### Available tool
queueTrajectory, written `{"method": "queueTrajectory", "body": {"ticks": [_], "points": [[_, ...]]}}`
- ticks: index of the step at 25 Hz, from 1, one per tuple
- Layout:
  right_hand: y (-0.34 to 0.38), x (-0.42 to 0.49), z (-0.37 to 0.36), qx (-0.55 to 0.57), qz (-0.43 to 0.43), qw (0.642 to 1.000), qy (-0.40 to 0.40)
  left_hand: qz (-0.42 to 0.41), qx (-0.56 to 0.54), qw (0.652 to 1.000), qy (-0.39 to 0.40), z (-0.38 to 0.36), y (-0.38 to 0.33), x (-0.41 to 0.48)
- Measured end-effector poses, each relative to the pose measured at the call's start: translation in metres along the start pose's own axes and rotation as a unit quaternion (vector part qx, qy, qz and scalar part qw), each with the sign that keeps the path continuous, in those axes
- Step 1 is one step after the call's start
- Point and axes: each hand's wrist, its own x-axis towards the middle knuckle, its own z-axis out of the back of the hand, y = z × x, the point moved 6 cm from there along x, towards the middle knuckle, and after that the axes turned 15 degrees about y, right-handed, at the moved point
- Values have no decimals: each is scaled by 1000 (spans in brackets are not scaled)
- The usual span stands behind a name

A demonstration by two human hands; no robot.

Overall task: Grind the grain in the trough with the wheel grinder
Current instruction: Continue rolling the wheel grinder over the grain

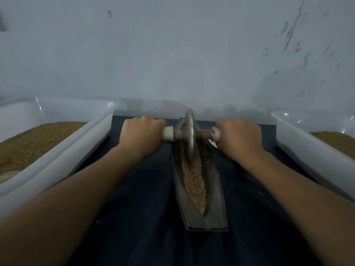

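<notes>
The left hand (141, 134) is curled round one end of the handle (177, 134), the right hand (239, 136) round the other. The metal wheel (189, 137) is carried upright between them, in the far half of the trough (215, 198), its rim down in the grain (194, 181). The wheel is judged heavy and stiff; both handle ends should be gripped evenly so that tilt is avoided. The grain is loose and easily spilled. The trough lies on the dark tabletop (144, 189), between a left tub (76, 143) and a right tub (307, 148).
</notes>
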Motion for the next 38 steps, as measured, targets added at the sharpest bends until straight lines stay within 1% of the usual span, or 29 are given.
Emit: {"method": "queueTrajectory", "body": {"ticks": [2,3,4,5,7,8,10,11,13,14,15,16,17,18,20,21,22,23,25,27,28,29,30,32,33,34,35,37,38], "points": [[5,26,5,-11,19,999,37,25,-47,997,61,-15,6,17],[5,23,6,-15,51,998,43,12,-60,995,75,-19,9,10],[2,11,6,-26,85,995,35,-18,-55,996,70,-22,12,-3],[-2,-7,6,-35,112,993,4,-63,-34,997,27,-20,12,-18],[-12,-44,6,-16,120,991,-58,-135,21,988,-67,-12,10,-47],[-15,-49,2,-5,114,991,-64,-142,51,984,-92,-5,10,-47],[-11,-38,-7,9,72,996,-46,-103,72,989,-77,-1,4,-33],[-7,-22,-9,8,41,998,-37,-66,56,995,-56,0,-1,-20],[1,7,-11,39,-1,999,18,-11,41,999,-4,3,-5,7],[1,14,-10,42,-3,998,42,-5,38,999,19,3,-6,14],[0,13,-8,40,13,997,60,-12,31,999,40,3,-5,14],[-3,3,-5,32,42,997,62,-32,14,998,48,2,-3,4],[-5,-14,-2,11,77,996,31,-59,1,997,44,-1,0,-11],[-6,-34,4,-14,100,995,-24,-93,-1,996,18,-3,2,-28],[-10,-58,12,-29,109,989,-101,-134,7,990,-39,-6,7,-53],[-9,-55,13,-29,109,989,-93,-129,20,990,-48,-3,9,-52],[-6,-46,9,-34,91,992,-78,-105,30,993,-43,-5,9,-46],[-1,-33,3,-44,62,996,-49,-75,37,996,-41,-9,5,-36],[5,-1,-2,-7,11,1000,6,-8,13,1000,-25,-5,-2,-5],[6,20,-4,19,5,998,55,9,-7,1000,12,-2,-4,17],[4,18,-4,20,17,997,75,0,-10,999,35,-3,-4,17],[0,8,-3,14,39,996,77,-22,-7,999,42,-4,-2,9],[-3,-8,0,-1,66,997,42,-55,-5,998,24,-3,0,-7],[-5,-52,10,-25,102,992,-66,-125,20,990,-56,1,3,-46],[-7,-65,15,-14,112,988,-102,-143,19,986,-85,4,6,-57],[-9,-64,13,-5,120,988,-99,-147,28,985,-90,6,8,-54],[-7,-56,10,-6,108,991,-81,-133,29,988,-72,2,7,-47],[1,-27,1,-30,46,998,-31,-63,40,996,-41,-8,-1,-22],[5,-9,-2,-8,15,1000,-7,-18,33,999,-27,-6,-3,-5]]}}
